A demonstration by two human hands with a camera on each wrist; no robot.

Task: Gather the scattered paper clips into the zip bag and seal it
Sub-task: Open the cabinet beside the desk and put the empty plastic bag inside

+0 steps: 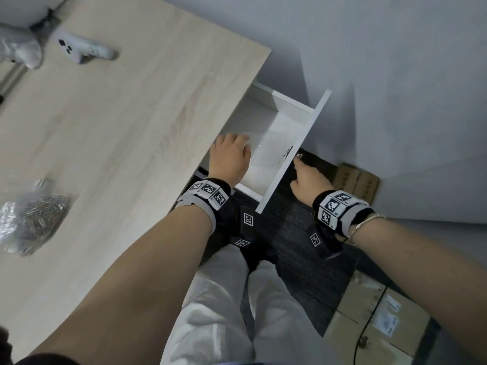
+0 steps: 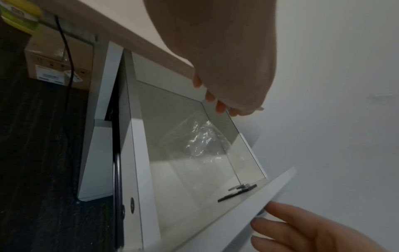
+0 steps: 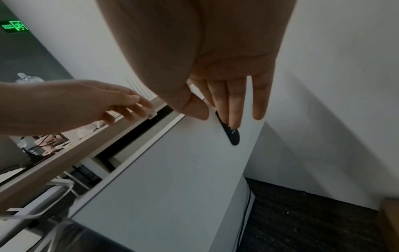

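A heap of metal paper clips lies in crumpled clear plastic on the left of the wooden desk. A white drawer stands pulled out under the desk's right edge. Inside it lies a clear plastic bag, flat and crinkled. My left hand reaches into the drawer, its fingers loosely extended just above the bag, holding nothing. My right hand rests with straight fingers on the drawer front at its black pull.
A grey handheld controller and a grey bundle sit at the desk's far left. Cardboard boxes stand on the dark carpet at my right. A white wall runs close past the drawer. My legs are below the desk edge.
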